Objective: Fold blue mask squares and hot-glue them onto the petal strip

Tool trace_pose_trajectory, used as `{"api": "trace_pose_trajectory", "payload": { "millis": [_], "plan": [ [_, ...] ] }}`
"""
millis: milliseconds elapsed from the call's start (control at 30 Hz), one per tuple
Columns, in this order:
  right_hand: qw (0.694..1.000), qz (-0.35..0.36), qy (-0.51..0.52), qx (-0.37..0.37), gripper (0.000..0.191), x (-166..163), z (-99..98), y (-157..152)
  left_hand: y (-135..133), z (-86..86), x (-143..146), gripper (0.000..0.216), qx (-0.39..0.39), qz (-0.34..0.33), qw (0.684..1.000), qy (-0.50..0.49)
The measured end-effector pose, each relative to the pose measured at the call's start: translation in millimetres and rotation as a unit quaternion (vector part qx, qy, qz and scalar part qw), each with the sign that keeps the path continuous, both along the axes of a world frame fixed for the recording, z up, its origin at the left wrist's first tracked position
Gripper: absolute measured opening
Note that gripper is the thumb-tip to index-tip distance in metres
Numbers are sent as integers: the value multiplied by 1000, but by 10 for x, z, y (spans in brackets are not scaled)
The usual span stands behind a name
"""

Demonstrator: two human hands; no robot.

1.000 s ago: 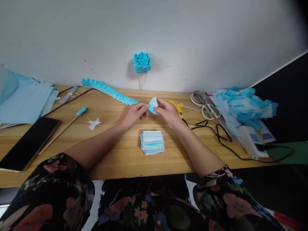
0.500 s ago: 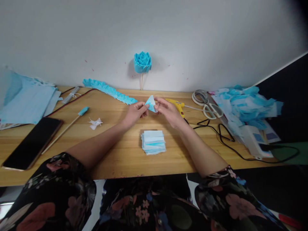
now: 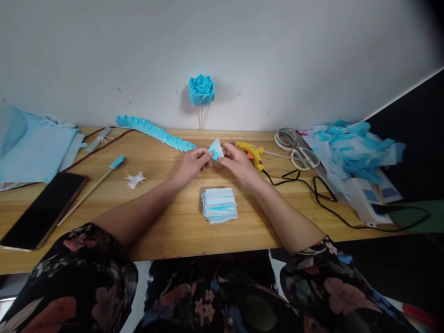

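Between both hands I hold a small blue-and-white piece of mask fabric (image 3: 216, 149), folded to a point at the top. My left hand (image 3: 194, 164) pinches its left side, thumb in front. My right hand (image 3: 238, 162) grips its right side with thumb and fingers. Below them on the table lies a stack of cut fabric pieces (image 3: 219, 205). A row of folded blue petals (image 3: 154, 132) runs up and left from my left hand. Just beyond my right hand is a yellow glue gun (image 3: 255, 155).
A blue fabric rose (image 3: 201, 90) on a stick stands against the wall. At left are masks (image 3: 38, 148), a phone (image 3: 43, 210), a blue-tipped stick (image 3: 86, 196) and a white scrap (image 3: 135, 179). At right are scissors (image 3: 305, 158), tape (image 3: 286, 138), fabric scraps (image 3: 357, 145), a power strip (image 3: 364, 199) and cable.
My right thumb and fingers have closed further over the right side of the folded piece, covering its white flap. The view has shifted slightly; the table items look unchanged.
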State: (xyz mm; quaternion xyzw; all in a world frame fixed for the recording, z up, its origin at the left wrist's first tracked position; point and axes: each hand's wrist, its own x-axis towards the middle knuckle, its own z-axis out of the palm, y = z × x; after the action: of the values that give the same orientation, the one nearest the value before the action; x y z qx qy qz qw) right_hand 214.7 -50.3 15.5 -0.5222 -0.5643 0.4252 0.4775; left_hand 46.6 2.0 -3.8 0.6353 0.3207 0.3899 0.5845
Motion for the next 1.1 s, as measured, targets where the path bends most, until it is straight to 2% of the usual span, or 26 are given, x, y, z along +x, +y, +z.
{"api": "trace_pose_trajectory", "payload": {
  "millis": [200,467,633,767,1100],
  "plan": [
    [1000,26,-6,-14,57,38,90,-35,12,-14,2,43,-10,11,1000,-6],
    [1000,17,9,-15,59,131,62,2,6,-5,-2,42,-20,24,999,-16],
    [998,-21,65,1,56,203,87,27,-10,13,1,44,-10,-2,1000,7],
    [997,-14,73,5,54,157,106,4,-27,32,0,43,1,-26,999,31],
    [1000,-1,8,19,52,61,77,15,-40,28,-2,40,26,-44,997,51]
  ]
}}
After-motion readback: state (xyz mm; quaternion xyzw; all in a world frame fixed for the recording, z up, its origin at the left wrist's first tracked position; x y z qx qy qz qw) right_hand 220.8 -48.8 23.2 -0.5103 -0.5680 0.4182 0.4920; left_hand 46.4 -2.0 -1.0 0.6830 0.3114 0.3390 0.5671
